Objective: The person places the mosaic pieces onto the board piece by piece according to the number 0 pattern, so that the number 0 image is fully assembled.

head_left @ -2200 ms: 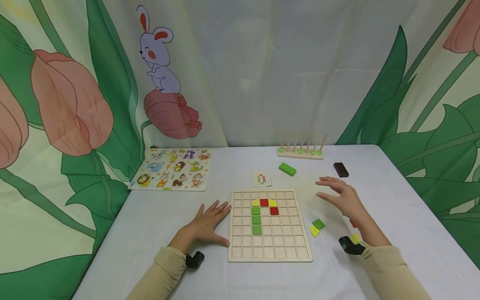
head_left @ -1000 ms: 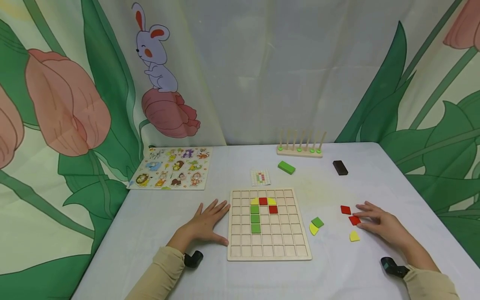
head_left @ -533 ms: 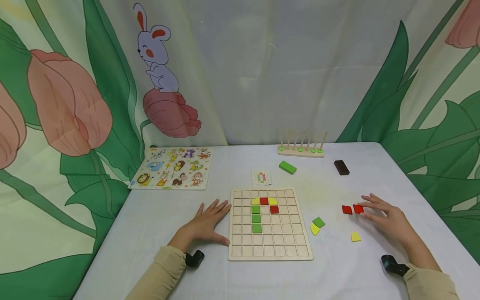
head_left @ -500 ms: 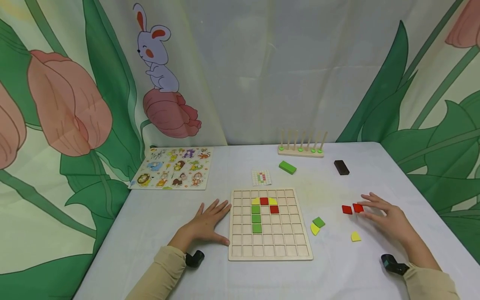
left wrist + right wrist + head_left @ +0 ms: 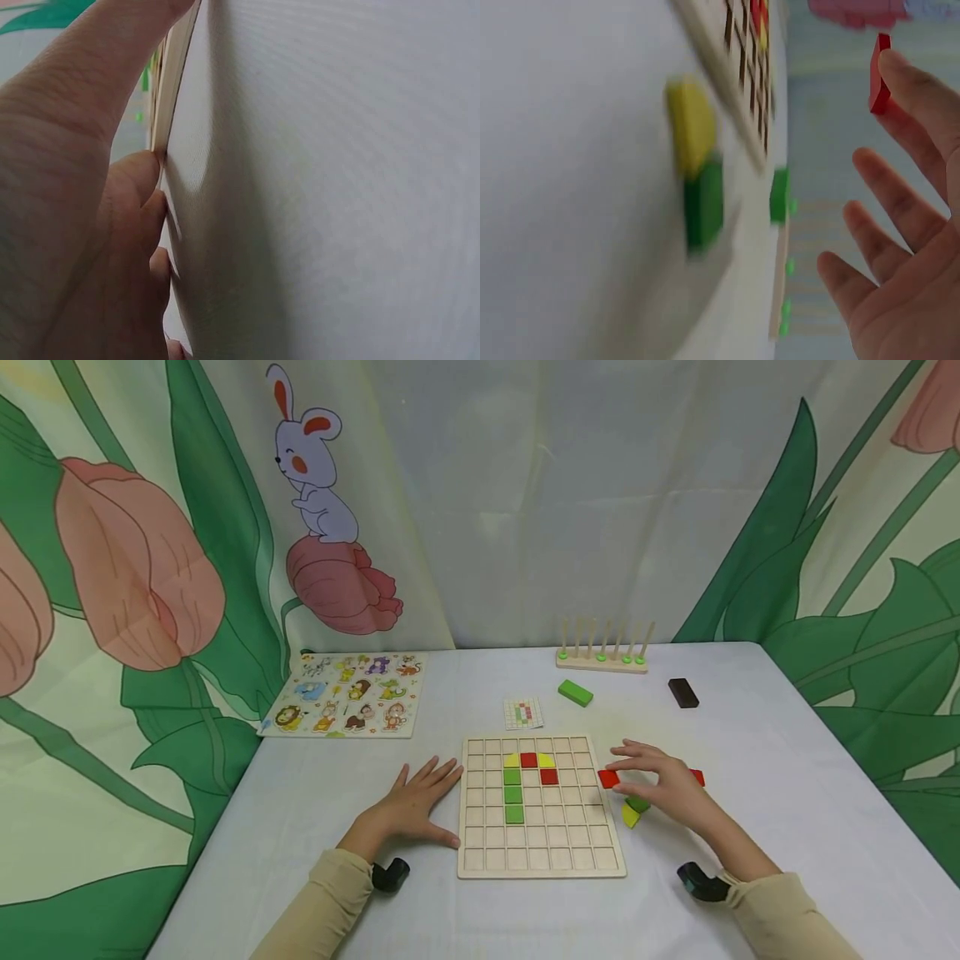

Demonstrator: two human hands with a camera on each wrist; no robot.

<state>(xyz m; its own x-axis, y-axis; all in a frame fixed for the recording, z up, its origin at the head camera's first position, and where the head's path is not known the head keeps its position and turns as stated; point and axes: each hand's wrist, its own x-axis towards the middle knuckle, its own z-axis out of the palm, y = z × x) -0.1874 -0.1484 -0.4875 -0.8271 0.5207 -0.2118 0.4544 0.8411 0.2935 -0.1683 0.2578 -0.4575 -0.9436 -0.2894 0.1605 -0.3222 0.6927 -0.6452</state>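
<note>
The head view is showing, at far left, an animal puzzle (image 5: 375, 732) lying well apart from both hands. Next, the left hand (image 5: 408, 810) is resting palm down with fingers spread, its thumb tip touching the left edge of a wooden grid board (image 5: 540, 858). On the board, three green squares (image 5: 513, 794) are standing in a column, with yellow corner pieces (image 5: 547, 762) and red squares (image 5: 528, 760) sitting above and to their right.

At the board's right edge, a loose red tile (image 5: 608, 779) is being pinched between the thumb and forefinger of the right hand (image 5: 667, 785); the other fingers are spreading loosely. The right wrist view is showing the tile lifted off the table, lying about level, its thin side facing the camera.

The relation that seems to count most is this: the tile is sitting to the left of the right hand, on the board side, with the left hand waiting far across the grid. The tile is looking nearly square, so no long axis is telling; its sides are running roughly along the grid lines. Under the right hand, a green tile (image 5: 637, 803) and a yellow tile (image 5: 631, 815) are lying together, and another red tile (image 5: 698, 777) is showing behind the wrist.
</note>
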